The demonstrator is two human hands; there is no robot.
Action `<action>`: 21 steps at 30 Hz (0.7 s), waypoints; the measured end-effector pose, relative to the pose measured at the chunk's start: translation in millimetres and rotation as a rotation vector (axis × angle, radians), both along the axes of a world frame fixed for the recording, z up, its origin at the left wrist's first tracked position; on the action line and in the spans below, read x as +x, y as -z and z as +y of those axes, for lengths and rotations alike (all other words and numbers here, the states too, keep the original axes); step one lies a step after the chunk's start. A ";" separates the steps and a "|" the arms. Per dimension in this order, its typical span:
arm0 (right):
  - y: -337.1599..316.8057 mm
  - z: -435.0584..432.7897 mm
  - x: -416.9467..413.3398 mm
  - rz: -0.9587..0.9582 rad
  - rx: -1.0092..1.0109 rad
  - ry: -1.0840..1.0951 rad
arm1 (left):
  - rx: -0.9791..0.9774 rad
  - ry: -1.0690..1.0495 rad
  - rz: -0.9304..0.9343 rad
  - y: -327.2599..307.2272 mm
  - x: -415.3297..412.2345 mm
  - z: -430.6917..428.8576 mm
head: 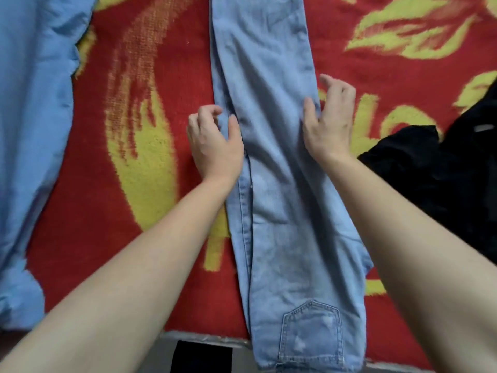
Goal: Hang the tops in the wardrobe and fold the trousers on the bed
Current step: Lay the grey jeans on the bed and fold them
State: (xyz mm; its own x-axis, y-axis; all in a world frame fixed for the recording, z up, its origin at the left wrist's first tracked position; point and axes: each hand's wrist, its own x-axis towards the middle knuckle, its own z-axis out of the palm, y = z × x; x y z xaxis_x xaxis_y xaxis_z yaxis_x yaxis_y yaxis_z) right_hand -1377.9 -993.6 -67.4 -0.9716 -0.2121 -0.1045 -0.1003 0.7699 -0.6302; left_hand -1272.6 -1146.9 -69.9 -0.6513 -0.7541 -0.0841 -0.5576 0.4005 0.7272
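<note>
Light blue jeans (274, 162) lie lengthwise on the bed, legs stacked one over the other, with the waist and a back pocket at the near edge. My left hand (215, 141) is at the left edge of the jeans around mid-length, thumb on top of the denim and fingers curled at the seam, pinching it. My right hand (329, 122) is at the right edge opposite. Its thumb touches the denim and its fingers are loosely bent and spread just off the edge. A blue top (32, 109) lies flat at the left.
A red blanket with yellow patterns (139, 146) covers the bed. A black garment (446, 170) is bunched at the right, close to my right forearm. The bed's near edge (204, 339) runs along the bottom, with dark floor below.
</note>
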 end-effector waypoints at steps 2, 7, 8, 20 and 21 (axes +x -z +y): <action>-2.2 21.4 35.2 0.097 -0.021 0.079 | 0.159 0.016 -0.158 0.0 42.3 33.7; 2.8 53.6 111.2 0.018 0.120 0.057 | 0.298 0.082 -0.330 3.6 83.5 75.8; 4.0 57.1 121.5 -0.002 0.151 0.042 | 0.262 0.070 -0.269 2.1 85.4 77.9; 27.0 82.6 150.9 -0.097 0.454 -0.288 | 0.136 -0.197 -0.286 23.6 135.3 66.5; 25.1 84.4 151.4 -0.082 0.414 -0.248 | 0.133 -0.182 -0.277 22.5 135.3 67.8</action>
